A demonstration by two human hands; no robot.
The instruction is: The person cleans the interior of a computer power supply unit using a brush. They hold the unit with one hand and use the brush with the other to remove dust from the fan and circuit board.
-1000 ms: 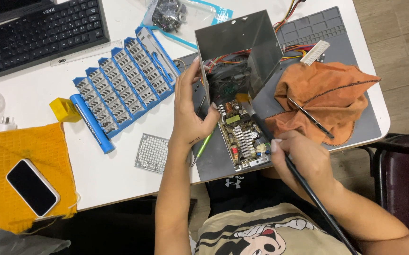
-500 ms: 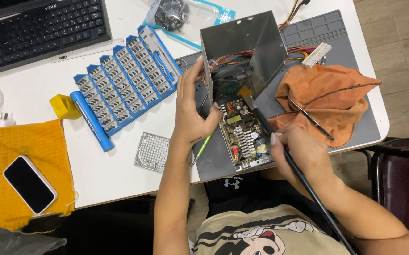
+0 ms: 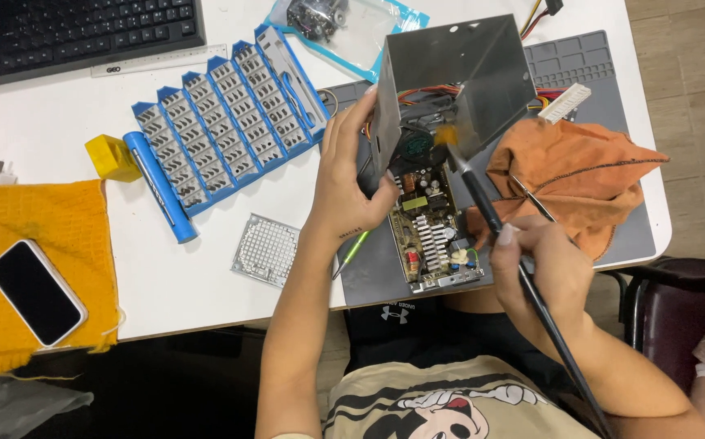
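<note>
Grey metal power supply case (image 3: 450, 73) clasped in left hand (image 3: 344, 191) grip; black brush (image 3: 483, 207) pinched in right hand (image 3: 543, 268), bristles over circuit board (image 3: 430, 228).

Orange cloth (image 3: 580, 183), blue bit case (image 3: 222, 122) — yellow cloth (image 3: 35, 236) (waffle-textured)

Keyboard (image 3: 76, 32) cut by top edge; brush (image 3: 523, 284) handle end hidden below.

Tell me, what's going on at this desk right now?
A person has an opened power supply on a grey mat. The left hand steadies its raised metal cover, while the right hand holds a long brush with its bristles inside the case. An orange cloth lies beside it.
</note>
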